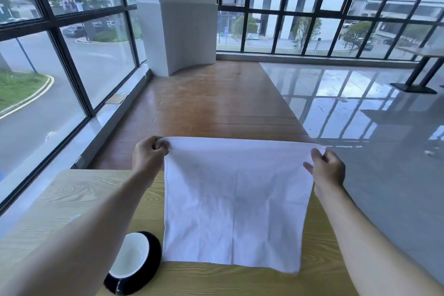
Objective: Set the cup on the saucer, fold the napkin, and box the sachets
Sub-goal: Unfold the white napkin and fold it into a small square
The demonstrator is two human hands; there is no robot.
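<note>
Surface: your table (60, 202) was pale wood-grain with a yellowish top, its far edge short of the floor beyond.
Room: brown plank flooring ran ahead to a white pillar (177, 14); glossy grey tile lay to the right; dark-framed windows (67, 55) wrapped both walls, showing a road and buildings outside.
Left hand: your left hand (149, 156) was closed, its fingers pinching the napkin's far left corner.
Right hand: your right hand (328, 169) was closed likewise, fingers and thumb pinching the far right corner.
Napkin: the white napkin (235, 206) was stretched flat between both hands, its near edge on the table.
Cup: a black cup (134, 262) with white interior stood just left of the napkin's near corner, partly behind your left forearm.
Writing: small white marks showed on the cup's wall, too small to read.
</note>
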